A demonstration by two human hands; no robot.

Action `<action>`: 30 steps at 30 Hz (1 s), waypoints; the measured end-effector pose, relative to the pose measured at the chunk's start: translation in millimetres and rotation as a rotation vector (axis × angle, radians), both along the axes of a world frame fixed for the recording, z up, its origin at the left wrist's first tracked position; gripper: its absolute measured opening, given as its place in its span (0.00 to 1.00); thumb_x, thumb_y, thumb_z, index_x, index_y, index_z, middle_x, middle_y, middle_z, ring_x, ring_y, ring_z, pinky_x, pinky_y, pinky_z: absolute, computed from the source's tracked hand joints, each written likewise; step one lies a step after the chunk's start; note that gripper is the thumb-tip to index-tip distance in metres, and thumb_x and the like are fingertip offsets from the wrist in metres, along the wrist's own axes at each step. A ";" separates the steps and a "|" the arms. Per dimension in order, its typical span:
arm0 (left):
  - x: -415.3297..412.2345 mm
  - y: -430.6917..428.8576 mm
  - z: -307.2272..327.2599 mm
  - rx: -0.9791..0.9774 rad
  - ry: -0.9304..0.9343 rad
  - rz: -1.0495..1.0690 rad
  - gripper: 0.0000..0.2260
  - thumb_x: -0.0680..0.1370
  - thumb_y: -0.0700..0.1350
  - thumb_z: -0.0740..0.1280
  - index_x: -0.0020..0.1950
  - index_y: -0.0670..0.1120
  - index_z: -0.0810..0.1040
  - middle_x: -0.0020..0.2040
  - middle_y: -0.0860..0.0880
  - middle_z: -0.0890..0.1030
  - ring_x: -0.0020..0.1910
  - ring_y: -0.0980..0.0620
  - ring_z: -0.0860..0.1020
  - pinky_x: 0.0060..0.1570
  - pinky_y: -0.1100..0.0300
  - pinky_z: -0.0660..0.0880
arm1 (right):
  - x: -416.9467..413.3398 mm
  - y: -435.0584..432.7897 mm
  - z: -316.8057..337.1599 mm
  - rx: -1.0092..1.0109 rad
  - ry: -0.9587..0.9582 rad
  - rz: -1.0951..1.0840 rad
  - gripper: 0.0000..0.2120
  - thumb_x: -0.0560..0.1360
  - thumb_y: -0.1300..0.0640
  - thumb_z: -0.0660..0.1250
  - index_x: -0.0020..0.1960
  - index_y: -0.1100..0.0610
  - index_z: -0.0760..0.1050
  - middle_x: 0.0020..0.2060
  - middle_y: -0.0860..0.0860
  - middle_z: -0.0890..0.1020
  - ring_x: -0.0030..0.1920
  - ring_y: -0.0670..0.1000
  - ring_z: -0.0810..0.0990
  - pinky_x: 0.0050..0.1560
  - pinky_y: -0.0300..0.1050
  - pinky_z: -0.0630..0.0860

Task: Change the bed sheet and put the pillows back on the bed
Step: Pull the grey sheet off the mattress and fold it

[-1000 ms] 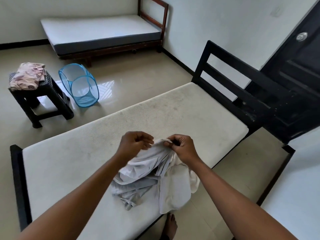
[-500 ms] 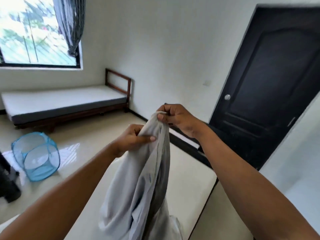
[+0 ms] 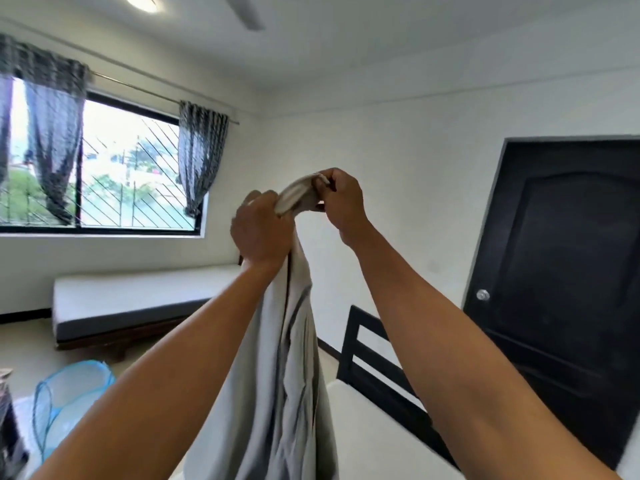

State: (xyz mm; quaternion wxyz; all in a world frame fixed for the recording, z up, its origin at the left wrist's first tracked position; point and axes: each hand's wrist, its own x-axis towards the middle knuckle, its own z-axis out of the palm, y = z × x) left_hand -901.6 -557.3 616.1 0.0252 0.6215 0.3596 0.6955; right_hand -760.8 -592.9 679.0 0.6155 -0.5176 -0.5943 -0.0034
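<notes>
A light grey bed sheet [image 3: 294, 358] hangs in a long bunch from both raised hands, down past the bottom of the view. My left hand [image 3: 259, 230] grips the gathered cloth just below its top edge. My right hand [image 3: 341, 199] pinches the top edge a little higher and to the right. Below them lies the bare white mattress [image 3: 374, 431] with its black headboard [image 3: 377, 362] at the right. No pillow is in view.
A second bed with a grey mattress [image 3: 138, 299] stands under the window at the far wall. A blue mesh laundry basket [image 3: 69, 396] lies on the floor at lower left, beside a dark stool edge [image 3: 10, 434]. A black door [image 3: 568, 271] is shut at the right.
Both hands have lifted the sheet from the mattress up to head height, and the view has tilted upward with them. The sheet now hangs unfolded in a long drape.
</notes>
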 end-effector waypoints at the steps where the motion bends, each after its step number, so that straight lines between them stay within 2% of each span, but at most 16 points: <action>1: -3.3 -2.4 -3.8 -0.013 0.024 -0.028 0.12 0.73 0.54 0.67 0.42 0.46 0.81 0.39 0.46 0.79 0.38 0.39 0.79 0.35 0.54 0.70 | 0.1 3.5 1.2 0.012 -0.002 -0.019 0.03 0.75 0.51 0.67 0.44 0.48 0.80 0.44 0.55 0.84 0.47 0.58 0.83 0.48 0.60 0.85; 2: -6.9 -5.3 -15.5 -0.033 0.083 -0.099 0.14 0.75 0.58 0.67 0.42 0.47 0.79 0.38 0.48 0.78 0.37 0.42 0.78 0.35 0.55 0.70 | -0.3 5.0 -0.3 0.018 -0.012 -0.038 0.05 0.73 0.49 0.67 0.45 0.47 0.81 0.43 0.52 0.85 0.46 0.55 0.83 0.49 0.57 0.83; 4: -13.1 -15.2 -54.8 -0.114 0.234 -0.351 0.15 0.77 0.61 0.69 0.45 0.49 0.75 0.37 0.52 0.76 0.35 0.49 0.76 0.33 0.57 0.67 | 4.9 2.5 -10.7 0.005 -0.081 -0.024 0.06 0.73 0.53 0.66 0.47 0.49 0.82 0.43 0.47 0.84 0.45 0.48 0.81 0.48 0.49 0.77; 7: -21.3 -20.9 -125.6 -0.301 0.395 -0.577 0.13 0.76 0.57 0.72 0.49 0.50 0.74 0.41 0.54 0.78 0.38 0.53 0.77 0.36 0.58 0.71 | 19.5 -6.7 -41.4 -0.110 -0.144 0.090 0.09 0.80 0.65 0.66 0.48 0.52 0.81 0.41 0.45 0.82 0.40 0.41 0.77 0.42 0.41 0.74; 8: -23.0 -21.1 -146.4 -0.338 0.441 -0.587 0.13 0.76 0.56 0.73 0.51 0.51 0.75 0.42 0.54 0.79 0.40 0.53 0.79 0.37 0.59 0.73 | 25.0 -8.9 -52.0 -0.159 -0.141 0.123 0.10 0.81 0.65 0.65 0.48 0.52 0.81 0.41 0.45 0.81 0.40 0.42 0.77 0.40 0.41 0.74; 10: -27.1 -25.2 -178.6 -0.401 0.488 -0.620 0.16 0.75 0.54 0.74 0.59 0.52 0.75 0.49 0.56 0.80 0.43 0.57 0.81 0.37 0.66 0.76 | 34.6 -10.1 -69.6 -0.215 -0.126 0.160 0.10 0.82 0.64 0.65 0.48 0.52 0.81 0.43 0.49 0.81 0.43 0.47 0.77 0.41 0.44 0.75; 13: -28.2 -47.8 -211.0 -0.483 0.485 -0.746 0.27 0.76 0.51 0.74 0.72 0.55 0.68 0.63 0.58 0.77 0.47 0.60 0.82 0.39 0.69 0.79 | 45.5 -6.5 -85.6 -0.194 -0.093 0.118 0.09 0.80 0.63 0.66 0.48 0.51 0.82 0.46 0.53 0.84 0.47 0.53 0.80 0.45 0.51 0.76; 16: -17.5 -80.9 -236.2 -0.507 0.532 -0.989 0.29 0.77 0.49 0.73 0.75 0.58 0.65 0.71 0.57 0.73 0.62 0.56 0.79 0.53 0.60 0.82 | 46.4 -6.7 -94.5 -0.125 -0.028 0.054 0.09 0.78 0.65 0.65 0.47 0.55 0.82 0.44 0.56 0.86 0.47 0.59 0.85 0.52 0.60 0.82; 18: -7.1 -93.9 -243.9 -0.523 0.645 -1.123 0.21 0.78 0.47 0.72 0.70 0.54 0.75 0.67 0.55 0.78 0.62 0.57 0.80 0.51 0.54 0.84 | 46.0 -14.5 -95.6 -0.120 0.013 0.076 0.08 0.80 0.68 0.64 0.49 0.60 0.81 0.42 0.56 0.86 0.44 0.56 0.85 0.48 0.52 0.82; 20: -1.6 -95.6 -237.4 -0.558 0.656 -1.109 0.09 0.79 0.43 0.71 0.58 0.48 0.84 0.55 0.53 0.85 0.50 0.57 0.85 0.44 0.52 0.85 | 51.3 -27.8 -92.6 -0.192 -0.030 0.134 0.07 0.81 0.68 0.64 0.51 0.60 0.80 0.44 0.56 0.85 0.45 0.51 0.84 0.45 0.45 0.79; 22: -0.1 -86.0 -228.8 -0.543 0.461 -0.946 0.05 0.79 0.41 0.70 0.49 0.47 0.86 0.41 0.51 0.87 0.37 0.54 0.85 0.42 0.49 0.84 | 64.0 -44.4 -87.4 -0.353 -0.140 0.215 0.05 0.82 0.63 0.66 0.51 0.57 0.80 0.46 0.53 0.85 0.47 0.50 0.82 0.46 0.46 0.79; 23: 0.1 -78.6 -225.4 -0.505 0.342 -0.818 0.06 0.79 0.42 0.70 0.46 0.48 0.86 0.38 0.53 0.86 0.34 0.55 0.84 0.41 0.50 0.84 | 71.1 -53.7 -84.0 -0.441 -0.202 0.237 0.03 0.81 0.61 0.68 0.51 0.56 0.81 0.46 0.52 0.84 0.47 0.50 0.80 0.46 0.47 0.78; 25: 1.4 -72.5 -218.0 -0.411 0.207 -0.589 0.05 0.79 0.49 0.71 0.44 0.52 0.84 0.36 0.57 0.84 0.35 0.59 0.82 0.39 0.57 0.81 | 82.7 -70.3 -80.7 -0.566 -0.284 0.260 0.03 0.81 0.60 0.69 0.52 0.57 0.81 0.47 0.52 0.82 0.48 0.50 0.79 0.48 0.50 0.78; 26: 4.5 -73.6 -215.3 -0.399 0.172 -0.566 0.05 0.79 0.52 0.71 0.45 0.53 0.83 0.38 0.59 0.83 0.37 0.60 0.81 0.38 0.61 0.79 | 85.5 -76.2 -80.7 -0.601 -0.296 0.282 0.04 0.81 0.59 0.69 0.53 0.59 0.81 0.47 0.53 0.82 0.49 0.50 0.79 0.50 0.51 0.78; 30: 28.3 -96.5 -210.7 -0.412 0.108 -0.660 0.11 0.77 0.56 0.73 0.56 0.54 0.80 0.49 0.60 0.81 0.46 0.61 0.81 0.43 0.67 0.79 | 91.4 -97.0 -85.3 -0.652 -0.300 0.336 0.04 0.81 0.60 0.69 0.54 0.60 0.80 0.48 0.55 0.82 0.50 0.53 0.81 0.53 0.54 0.80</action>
